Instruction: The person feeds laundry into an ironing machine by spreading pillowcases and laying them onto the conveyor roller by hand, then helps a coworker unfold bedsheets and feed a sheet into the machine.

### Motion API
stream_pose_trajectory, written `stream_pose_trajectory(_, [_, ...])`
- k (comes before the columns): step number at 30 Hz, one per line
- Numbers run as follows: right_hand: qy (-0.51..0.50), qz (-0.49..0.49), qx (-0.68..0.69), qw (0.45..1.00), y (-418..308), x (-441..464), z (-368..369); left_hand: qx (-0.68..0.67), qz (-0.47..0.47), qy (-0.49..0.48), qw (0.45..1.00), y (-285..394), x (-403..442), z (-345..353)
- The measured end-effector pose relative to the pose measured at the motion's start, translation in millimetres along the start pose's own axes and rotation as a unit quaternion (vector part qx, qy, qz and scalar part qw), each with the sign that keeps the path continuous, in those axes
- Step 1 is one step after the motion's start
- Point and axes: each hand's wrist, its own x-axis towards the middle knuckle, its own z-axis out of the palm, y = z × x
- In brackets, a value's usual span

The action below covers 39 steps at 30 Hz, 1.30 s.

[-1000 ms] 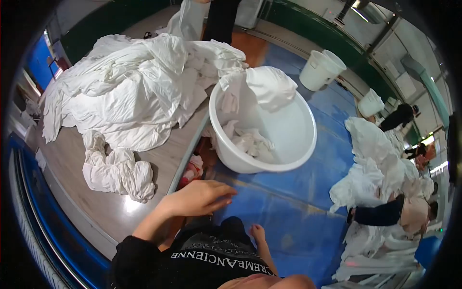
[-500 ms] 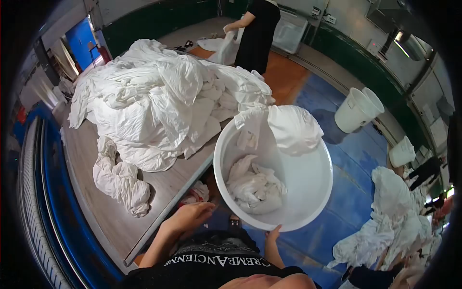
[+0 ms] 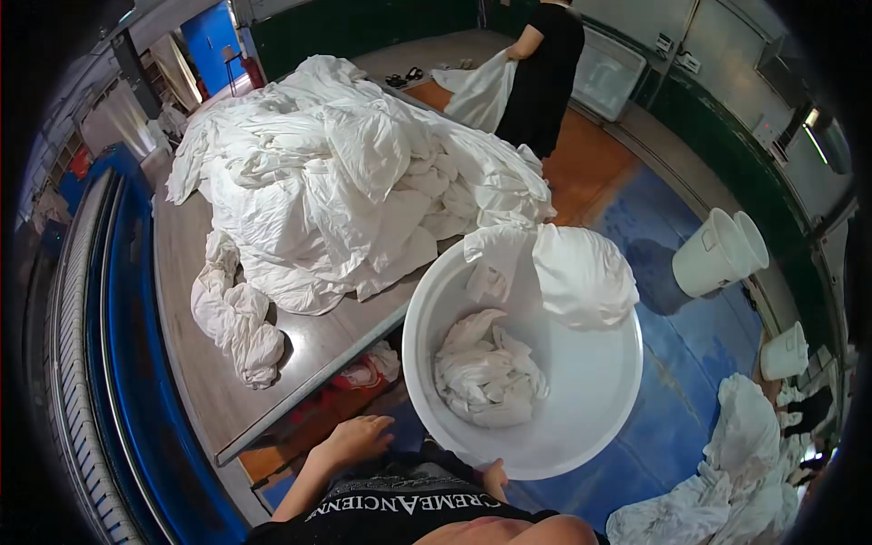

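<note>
A big round white tub [image 3: 612,425] stands in front of me, with crumpled white cloth [image 3: 490,372] at its bottom. My right hand [image 3: 493,474] grips the tub's near rim. Over the far rim hang a white cloth [image 3: 502,243] and a bulging white bundle [image 3: 586,275]. My left hand [image 3: 361,440] hovers near my body, between the table edge and the tub, its fingers loosely stretched and nothing in them.
A large heap of white linen [image 3: 309,173] covers much of the table [image 3: 313,359]; a twisted cloth [image 3: 238,318] lies at its near side. White bins [image 3: 713,257] and more linen [image 3: 699,490] are on the right. A person in black [image 3: 545,77] handles white cloth behind the heap.
My view has shifted, so the heap and bins sit differently in it. My right hand stays at the tub rim; my left hand stays without a load. The person behind has lifted a cloth wider.
</note>
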Motion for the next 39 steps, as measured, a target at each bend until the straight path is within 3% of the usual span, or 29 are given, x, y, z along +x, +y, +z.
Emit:
stream_pose_trajectory(4, [-0.001,-0.027,-0.054,0.998,-4,-16,0,-0.005,-0.015,0.004,1.000,1,-3,10])
stream_pose_trajectory(7, [-0.071,-0.028,-0.002,0.997,15,23,9,-0.011,0.001,0.017,1.000,1,-6,26])
stream_pose_trajectory(11, [-0.140,-0.029,-0.091,0.985,12,-3,13,0.011,0.044,0.027,0.999,3,-18,36])
stream_pose_trajectory(14, [-0.187,-0.030,-0.157,0.969,-37,-4,-20,-0.101,0.087,0.066,0.989,26,-38,6])
stream_pose_trajectory(16, [-0.205,-0.035,-0.181,0.961,-36,-8,-21,-0.160,0.163,0.237,0.944,40,-58,-18])
stream_pose_trajectory(20, [-0.236,-0.046,-0.217,0.946,-39,-11,-26,-0.032,0.321,0.506,0.800,76,-112,-45])
stream_pose_trajectory(22, [-0.247,-0.048,-0.232,0.940,-42,-14,-28,-0.028,0.469,0.569,0.674,84,-127,-37])
stream_pose_trajectory(23, [-0.252,-0.048,-0.239,0.936,-44,-18,-30,-0.135,0.470,0.511,0.707,81,-145,-30])
stream_pose_trajectory(24, [-0.257,-0.049,-0.247,0.933,-45,-20,-31,-0.136,0.469,0.513,0.706,91,-153,-30])
stream_pose_trajectory(26, [-0.267,-0.050,-0.262,0.926,-47,-21,-33,-0.219,0.445,0.584,0.643,117,-161,-28])
stream_pose_trajectory(28, [-0.278,-0.050,-0.277,0.918,-50,-22,-35,-0.226,0.430,0.599,0.636,122,-168,-25])
stream_pose_trajectory(30, [-0.290,-0.051,-0.291,0.910,-53,-27,-37,-0.197,0.427,0.547,0.692,119,-179,-27])
stream_pose_trajectory(33, [-0.307,-0.049,-0.317,0.896,-56,-27,-40,-0.158,0.448,0.484,0.735,116,-186,-31])
stream_pose_trajectory(36, [-0.321,-0.057,-0.312,0.892,-35,-48,-29,-0.046,0.448,0.475,0.756,127,-182,-34])
stream_pose_trajectory(37, [-0.330,-0.062,-0.307,0.891,-28,-46,-32,-0.030,0.441,0.532,0.723,128,-170,-22])
stream_pose_trajectory(39, [-0.346,-0.070,-0.289,0.890,-14,-40,-41,-0.057,0.461,0.491,0.737,117,-171,-18])
